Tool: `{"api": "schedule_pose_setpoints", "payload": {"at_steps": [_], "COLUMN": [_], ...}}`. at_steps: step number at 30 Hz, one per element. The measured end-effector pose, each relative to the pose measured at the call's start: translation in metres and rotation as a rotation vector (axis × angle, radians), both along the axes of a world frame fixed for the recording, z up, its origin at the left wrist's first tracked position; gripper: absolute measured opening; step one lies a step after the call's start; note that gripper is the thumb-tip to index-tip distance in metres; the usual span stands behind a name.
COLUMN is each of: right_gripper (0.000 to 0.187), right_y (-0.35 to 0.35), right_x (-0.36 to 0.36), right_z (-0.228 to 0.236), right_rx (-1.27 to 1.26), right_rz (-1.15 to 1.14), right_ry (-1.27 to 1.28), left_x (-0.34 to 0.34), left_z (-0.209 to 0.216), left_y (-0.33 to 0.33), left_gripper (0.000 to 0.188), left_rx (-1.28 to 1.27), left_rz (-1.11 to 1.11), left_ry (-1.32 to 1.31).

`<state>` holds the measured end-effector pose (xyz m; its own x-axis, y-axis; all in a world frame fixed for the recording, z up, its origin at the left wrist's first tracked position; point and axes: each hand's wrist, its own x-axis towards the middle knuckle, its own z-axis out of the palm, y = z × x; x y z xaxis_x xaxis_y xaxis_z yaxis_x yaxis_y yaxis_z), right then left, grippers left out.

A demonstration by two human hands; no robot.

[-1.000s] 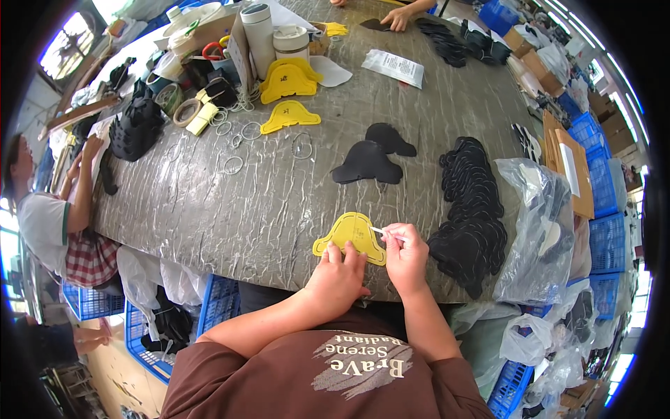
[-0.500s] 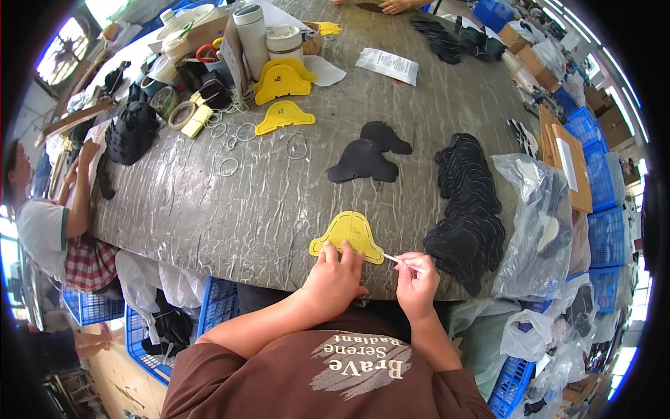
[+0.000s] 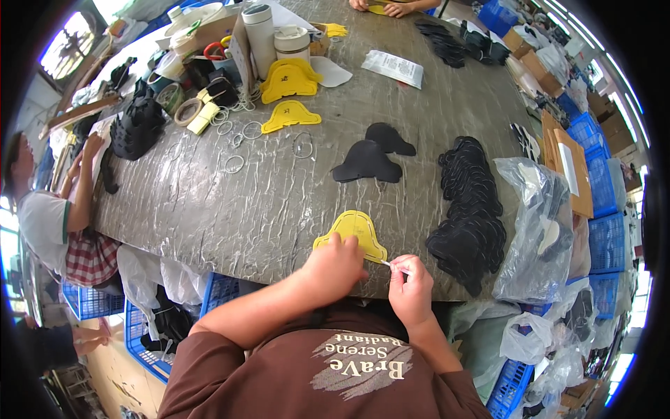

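A yellow bell-shaped template [image 3: 357,225] with slots along its edge lies on the table close to me. My left hand [image 3: 333,265] is over its lower left part, fingers bent and holding it down; the fingertips are partly hidden. In my right hand [image 3: 410,281] a thin white marking stick [image 3: 396,266] is pinched, its tip touching the template's lower right corner. Beyond the template lie two black cut pieces [image 3: 366,162], one partly over the other. A long overlapping stack of similar black pieces [image 3: 469,209] is to the right.
More yellow templates [image 3: 290,117] lie farther left, near loose rubber bands [image 3: 234,164], tape rolls [image 3: 187,112] and a white flask [image 3: 259,40]. A clear plastic bag [image 3: 534,230] stands right of the stack. A co-worker's hands [image 3: 398,10] are at the far edge; another person [image 3: 45,216] is at left.
My left fingers went from spread flat on the template to bent over it. My right hand moved slightly left and down with the marking stick. A yellow piece now shows under the far co-worker's hands.
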<state>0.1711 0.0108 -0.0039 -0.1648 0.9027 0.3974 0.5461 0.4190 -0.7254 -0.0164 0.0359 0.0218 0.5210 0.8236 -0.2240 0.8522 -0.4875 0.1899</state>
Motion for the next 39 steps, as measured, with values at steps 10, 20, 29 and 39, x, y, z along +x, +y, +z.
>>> {"api": "schedule_pose_setpoints", "payload": {"at_steps": [10, 20, 29, 39], "right_gripper": [0.014, 0.018, 0.019, 0.016], "right_y": [0.02, 0.036, 0.034, 0.037], "right_x": [-0.019, -0.08, -0.084, -0.061], "right_z": [0.026, 0.003, 0.007, 0.003], "right_rx": [-0.061, 0.048, 0.063, -0.089], "right_rz": [0.028, 0.256, 0.255, 0.194], "right_ry": [-0.116, 0.039, -0.036, 0.065], "left_x": [-0.033, -0.028, -0.03, -0.029], "left_z": [-0.013, -0.019, -0.02, -0.011], "left_y": [0.101, 0.105, 0.107, 0.105], "left_gripper": [0.018, 0.02, 0.017, 0.014], "left_rx": [-0.522, -0.449, -0.53, -0.54], "left_rz": [0.111, 0.058, 0.068, 0.064], "left_ry": [-0.336, -0.319, -0.324, -0.319]}}
